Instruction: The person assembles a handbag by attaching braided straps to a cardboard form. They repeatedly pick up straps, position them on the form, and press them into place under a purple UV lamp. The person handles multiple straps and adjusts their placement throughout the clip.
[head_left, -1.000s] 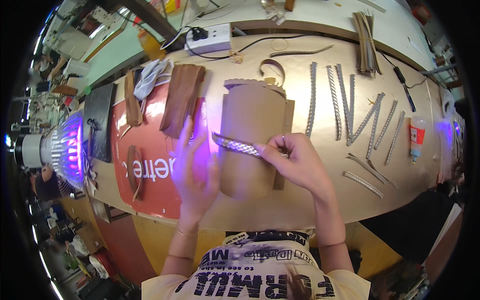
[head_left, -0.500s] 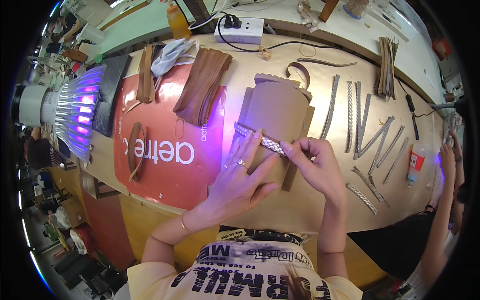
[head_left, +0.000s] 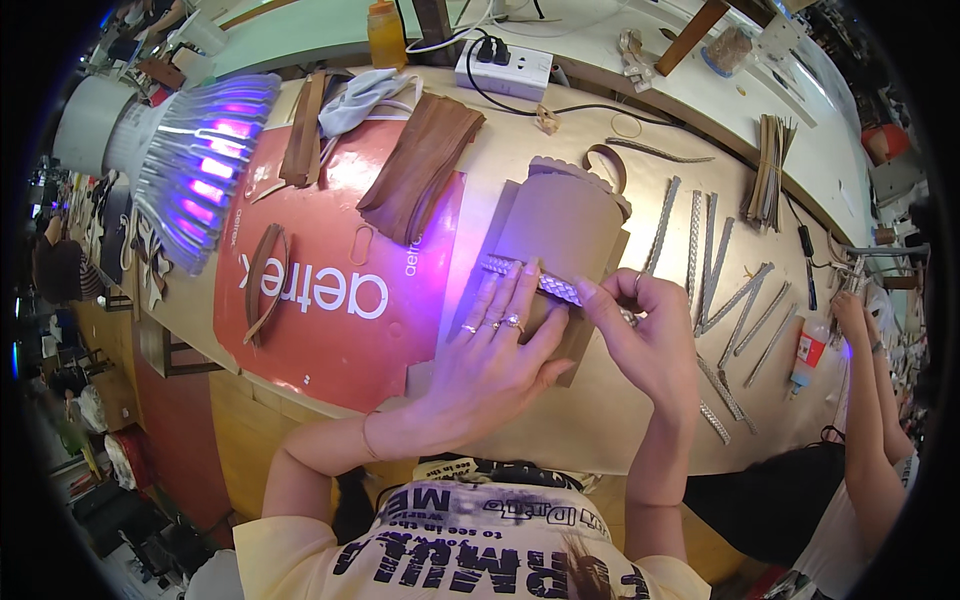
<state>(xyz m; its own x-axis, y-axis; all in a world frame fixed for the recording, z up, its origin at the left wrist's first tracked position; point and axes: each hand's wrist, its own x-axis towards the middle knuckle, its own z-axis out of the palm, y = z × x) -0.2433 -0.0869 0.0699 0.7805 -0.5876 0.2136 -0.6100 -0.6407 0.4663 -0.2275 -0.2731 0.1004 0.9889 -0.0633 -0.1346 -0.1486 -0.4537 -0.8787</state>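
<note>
A brown curved form [head_left: 562, 215] with a scalloped far edge lies before me. Across its near part runs a silvery braided strap [head_left: 559, 289]. My left hand [head_left: 490, 350], wearing rings, has its fingers stretched out flat, their tips pressing the strap against the form. Just to the right, my right hand [head_left: 650, 335] pinches the strap's right end between thumb and forefinger. That end is partly hidden by the fingers. Several loose braided strips [head_left: 695, 245] lie on the table to the right of the form.
On the left, a large lamp [head_left: 205, 165] glows purple over a red sheet [head_left: 335, 340]. Brown strips [head_left: 425, 165] lie there beside a white cloth [head_left: 355, 100]. A power strip [head_left: 505, 70] stands at the back; a glue bottle [head_left: 808, 350] and another person's arm [head_left: 865, 390] are at right.
The view has shifted slightly, so the lamp looks larger. My hands stay on the strap, with the left fingers flat and the right hand still pinching its end.
</note>
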